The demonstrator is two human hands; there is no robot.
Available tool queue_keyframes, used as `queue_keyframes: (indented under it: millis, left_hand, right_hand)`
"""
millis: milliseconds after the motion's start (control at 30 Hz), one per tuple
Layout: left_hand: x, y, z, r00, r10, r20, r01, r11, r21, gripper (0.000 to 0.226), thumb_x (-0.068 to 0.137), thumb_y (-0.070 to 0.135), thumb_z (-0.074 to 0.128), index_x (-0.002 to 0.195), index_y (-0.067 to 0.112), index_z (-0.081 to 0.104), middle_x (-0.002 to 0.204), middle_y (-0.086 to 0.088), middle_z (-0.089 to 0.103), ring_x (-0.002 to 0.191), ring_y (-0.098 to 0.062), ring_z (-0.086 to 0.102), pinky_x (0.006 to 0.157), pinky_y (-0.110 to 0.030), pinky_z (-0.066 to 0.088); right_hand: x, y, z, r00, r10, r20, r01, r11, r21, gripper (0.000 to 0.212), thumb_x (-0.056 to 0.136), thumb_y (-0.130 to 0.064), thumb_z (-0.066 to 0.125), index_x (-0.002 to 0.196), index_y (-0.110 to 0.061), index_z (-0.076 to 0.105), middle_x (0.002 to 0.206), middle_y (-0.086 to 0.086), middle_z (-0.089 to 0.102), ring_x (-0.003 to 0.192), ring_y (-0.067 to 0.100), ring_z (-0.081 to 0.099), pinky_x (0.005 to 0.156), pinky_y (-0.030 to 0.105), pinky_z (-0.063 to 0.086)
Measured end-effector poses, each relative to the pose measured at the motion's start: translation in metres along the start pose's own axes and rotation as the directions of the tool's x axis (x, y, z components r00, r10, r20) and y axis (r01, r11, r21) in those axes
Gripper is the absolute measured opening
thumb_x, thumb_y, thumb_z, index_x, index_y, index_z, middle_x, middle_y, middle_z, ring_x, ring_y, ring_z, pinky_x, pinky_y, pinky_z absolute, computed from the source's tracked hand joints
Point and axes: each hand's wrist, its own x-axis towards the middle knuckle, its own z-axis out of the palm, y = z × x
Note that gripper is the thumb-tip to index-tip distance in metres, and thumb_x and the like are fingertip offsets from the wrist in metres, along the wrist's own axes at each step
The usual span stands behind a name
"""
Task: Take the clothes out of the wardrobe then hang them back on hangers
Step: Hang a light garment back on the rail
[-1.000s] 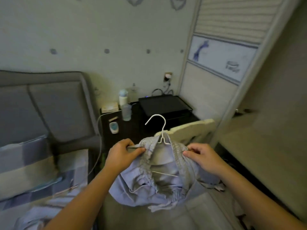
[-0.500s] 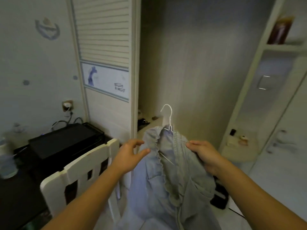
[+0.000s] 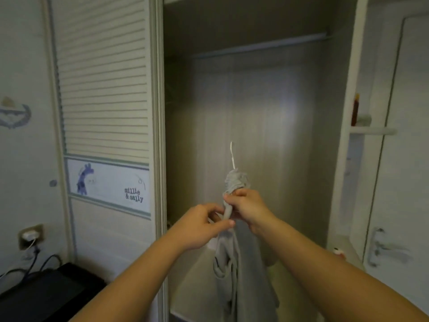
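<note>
- Fingers [image 3: 226, 223] of the left hand [image 3: 202, 226] pinch the grey garment [image 3: 228, 263] just below the right hand [image 3: 249, 209]. The right hand's fingers curl round the bunched top edge. Both hands are closed on cloth and almost touch.
- That garment hangs on a white wire hanger [image 3: 232, 154]. Its hook rises above the right fingers and the rest trails below both hands, in front of the open wardrobe [image 3: 255, 101].
- It looks soft, light and limp, and likely to slip along thin wire. The hanger's neck, just above the fingers, seems the best hold, with cloth pinched against it.
- The rail [image 3: 260, 46] sits well above the fingertips.
- Half a second ago the hands were apart with the garment spread between them. Now they are together, the cloth is gathered, and the view faces the wardrobe.
</note>
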Motion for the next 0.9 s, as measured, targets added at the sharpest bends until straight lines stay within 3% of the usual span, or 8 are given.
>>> queue_keyframes:
  millis: [100, 200, 367, 567, 667, 767, 833, 900]
  left_hand:
    - [0.040, -0.008, -0.043, 0.999, 0.025, -0.030, -0.020, 0.990, 0.136, 0.009, 0.086, 0.034, 0.073, 0.090, 0.031, 0.065, 0.072, 0.008, 0.063, 0.060, -0.001, 0.056, 0.057, -0.017, 0.044]
    - [0.079, -0.018, -0.086, 0.995, 0.053, -0.089, -0.027, 0.961, 0.274, 0.021, 0.093, 0.032, 0.062, 0.074, 0.024, 0.058, 0.066, 0.004, 0.055, 0.059, -0.009, 0.048, 0.055, -0.026, 0.036]
    - [0.135, -0.029, -0.138, 0.967, 0.154, -0.205, -0.086, 0.948, 0.306, 0.034, 0.104, 0.037, 0.039, 0.093, 0.015, 0.063, 0.089, -0.009, 0.067, 0.083, -0.024, 0.063, 0.077, -0.038, 0.051]
    - [0.193, -0.040, -0.188, 0.860, 0.280, -0.428, -0.144, 0.935, 0.323, 0.038, 0.105, 0.042, 0.033, 0.098, 0.017, 0.060, 0.091, -0.010, 0.068, 0.083, -0.028, 0.063, 0.073, -0.038, 0.052]
    - [0.219, -0.050, -0.214, 0.826, 0.288, -0.484, -0.144, 0.939, 0.313, 0.039, 0.104, 0.045, 0.031, 0.096, 0.017, 0.058, 0.089, -0.012, 0.067, 0.082, -0.032, 0.063, 0.074, -0.043, 0.054]
    - [0.246, -0.052, -0.238, 0.794, 0.310, -0.522, -0.146, 0.932, 0.331, 0.036, 0.104, 0.040, 0.034, 0.096, 0.013, 0.057, 0.089, -0.017, 0.067, 0.084, -0.037, 0.064, 0.072, -0.043, 0.053]
    - [0.264, -0.048, -0.252, 0.773, 0.329, -0.543, -0.137, 0.922, 0.363, 0.036, 0.105, 0.039, 0.034, 0.097, 0.012, 0.056, 0.090, -0.018, 0.067, 0.085, -0.037, 0.064, 0.071, -0.041, 0.051]
    - [0.281, -0.041, -0.262, 0.762, 0.348, -0.546, -0.123, 0.906, 0.405, 0.037, 0.105, 0.042, 0.031, 0.096, 0.014, 0.054, 0.090, -0.015, 0.066, 0.083, -0.034, 0.064, 0.073, -0.042, 0.053]
  right_hand:
    - [0.047, -0.021, 0.032, 0.988, -0.098, -0.121, 0.098, 0.995, -0.004, 0.015, 0.084, -0.007, 0.071, 0.073, -0.006, 0.060, 0.073, 0.016, 0.061, 0.072, 0.026, 0.060, 0.071, 0.037, 0.050]
    - [0.091, -0.047, 0.062, 0.953, -0.190, -0.237, 0.193, 0.981, -0.010, 0.016, 0.081, -0.007, 0.075, 0.072, -0.005, 0.062, 0.068, 0.012, 0.063, 0.068, 0.024, 0.061, 0.072, 0.039, 0.052]
    - [0.147, -0.096, 0.101, 0.874, -0.330, -0.356, 0.326, 0.943, -0.073, 0.021, 0.080, -0.013, 0.076, 0.065, -0.009, 0.062, 0.062, 0.006, 0.062, 0.061, 0.019, 0.058, 0.067, 0.036, 0.050]
    - [0.183, -0.152, 0.115, 0.832, -0.512, -0.215, 0.450, 0.848, -0.279, 0.018, 0.089, -0.018, 0.069, 0.080, -0.002, 0.072, 0.073, 0.007, 0.069, 0.064, 0.010, 0.058, 0.066, 0.021, 0.048]
    - [0.193, -0.175, 0.111, 0.770, -0.619, -0.157, 0.501, 0.738, -0.452, 0.018, 0.094, -0.019, 0.062, 0.095, -0.006, 0.074, 0.089, 0.002, 0.071, 0.078, 0.006, 0.062, 0.073, 0.012, 0.046]
    - [0.219, -0.201, 0.096, 0.693, -0.711, -0.115, 0.456, 0.557, -0.694, 0.032, 0.096, -0.028, 0.057, 0.125, -0.016, 0.062, 0.124, 0.005, 0.063, 0.116, 0.021, 0.056, 0.100, 0.031, 0.043]
    - [0.240, -0.218, 0.086, 0.737, -0.676, -0.006, 0.325, 0.363, -0.873, 0.054, 0.098, -0.033, 0.049, 0.149, -0.025, 0.034, 0.154, 0.002, 0.036, 0.140, 0.026, 0.032, 0.113, 0.043, 0.030]
    - [0.257, -0.234, 0.080, 0.808, -0.584, 0.070, 0.230, 0.204, -0.952, 0.070, 0.097, -0.031, 0.046, 0.155, -0.036, 0.008, 0.164, -0.009, 0.006, 0.149, 0.025, 0.010, 0.116, 0.049, 0.018]
